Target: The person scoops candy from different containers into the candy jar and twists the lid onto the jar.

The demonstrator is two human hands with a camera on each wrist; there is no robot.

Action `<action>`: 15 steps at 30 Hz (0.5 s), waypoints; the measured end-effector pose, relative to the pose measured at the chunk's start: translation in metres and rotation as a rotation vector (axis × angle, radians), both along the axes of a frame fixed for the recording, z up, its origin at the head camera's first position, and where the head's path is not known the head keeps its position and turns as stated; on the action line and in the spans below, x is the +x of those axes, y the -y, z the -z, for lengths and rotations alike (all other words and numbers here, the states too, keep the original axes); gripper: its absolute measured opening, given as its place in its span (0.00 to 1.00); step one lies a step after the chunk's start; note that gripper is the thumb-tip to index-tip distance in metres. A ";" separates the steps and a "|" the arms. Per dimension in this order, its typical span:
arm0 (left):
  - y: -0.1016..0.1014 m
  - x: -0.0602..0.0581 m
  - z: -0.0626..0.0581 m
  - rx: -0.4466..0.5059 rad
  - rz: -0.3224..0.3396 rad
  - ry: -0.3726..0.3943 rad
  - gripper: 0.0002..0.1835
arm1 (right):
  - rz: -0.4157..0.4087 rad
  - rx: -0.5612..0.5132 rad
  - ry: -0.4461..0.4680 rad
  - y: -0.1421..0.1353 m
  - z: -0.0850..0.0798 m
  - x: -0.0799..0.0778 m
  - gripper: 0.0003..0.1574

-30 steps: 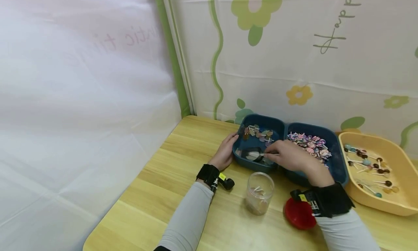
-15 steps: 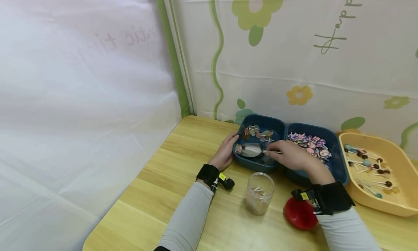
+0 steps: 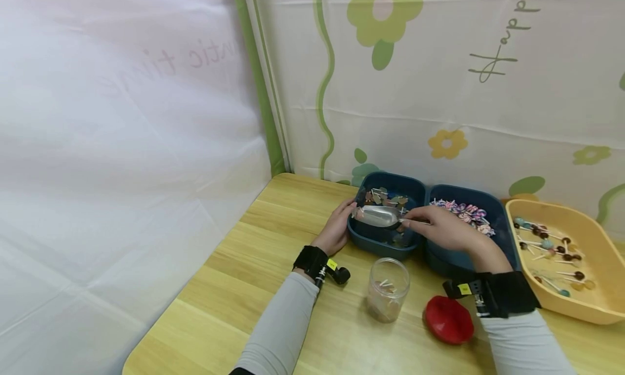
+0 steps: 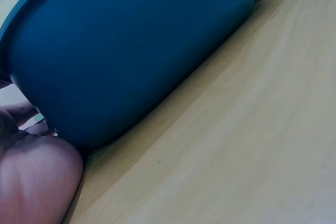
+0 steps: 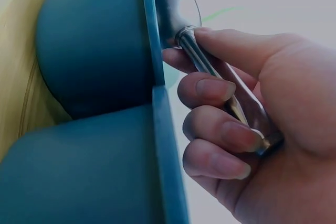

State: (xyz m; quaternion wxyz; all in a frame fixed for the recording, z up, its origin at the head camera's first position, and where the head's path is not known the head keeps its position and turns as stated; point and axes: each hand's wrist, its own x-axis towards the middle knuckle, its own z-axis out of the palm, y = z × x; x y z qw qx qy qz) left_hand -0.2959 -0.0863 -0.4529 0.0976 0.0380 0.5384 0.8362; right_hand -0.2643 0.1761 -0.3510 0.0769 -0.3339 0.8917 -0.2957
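Observation:
My right hand (image 3: 444, 228) grips the handle of a metal scoop (image 3: 378, 216), fingers curled round it in the right wrist view. The scoop's bowl is over the left dark blue bin (image 3: 383, 250), tilted, with some candy at its front end. Small translucent lollipops (image 3: 383, 196) lie in that bin, mostly toward its back. My left hand (image 3: 337, 228) rests against the bin's left outer wall, its fingertips at the rim; in the left wrist view part of the palm shows by the bin's corner. A clear jar (image 3: 389, 291) partly filled with white-stick lollipops stands in front.
A red lid (image 3: 449, 319) lies right of the jar, near the right wrist. Another dark blue bin (image 3: 508, 250) holds swirled candies (image 3: 466, 212). Beyond it a yellow bin (image 3: 605, 255) holds ball lollipops (image 3: 547, 243). A printed curtain (image 3: 390, 131) hangs behind the wooden table (image 3: 234, 288).
My right hand has lifted the scoop and moved it slightly back and right over the left bin, and its bowl has turned to face up more. The left hand stays in place.

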 end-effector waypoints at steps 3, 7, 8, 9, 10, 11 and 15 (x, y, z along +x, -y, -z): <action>0.000 0.000 0.000 0.001 -0.002 -0.003 0.27 | -0.001 -0.013 0.000 -0.002 0.001 -0.001 0.15; 0.000 -0.001 0.000 -0.001 -0.005 -0.003 0.27 | -0.006 -0.031 -0.001 -0.003 0.002 -0.003 0.14; 0.000 -0.001 0.000 -0.001 -0.006 -0.003 0.26 | -0.007 -0.034 -0.001 -0.004 0.002 -0.003 0.14; 0.000 -0.001 0.000 -0.001 -0.008 -0.002 0.26 | -0.009 -0.037 -0.001 -0.004 0.003 -0.003 0.14; 0.000 -0.001 0.000 -0.001 -0.008 -0.002 0.26 | -0.010 -0.038 -0.002 -0.004 0.003 -0.003 0.14; 0.000 -0.001 0.000 0.001 -0.007 -0.004 0.26 | -0.012 -0.037 -0.002 -0.004 0.003 -0.003 0.14; 0.000 -0.001 0.000 0.000 -0.002 -0.010 0.26 | -0.016 -0.039 0.001 -0.004 0.004 -0.003 0.15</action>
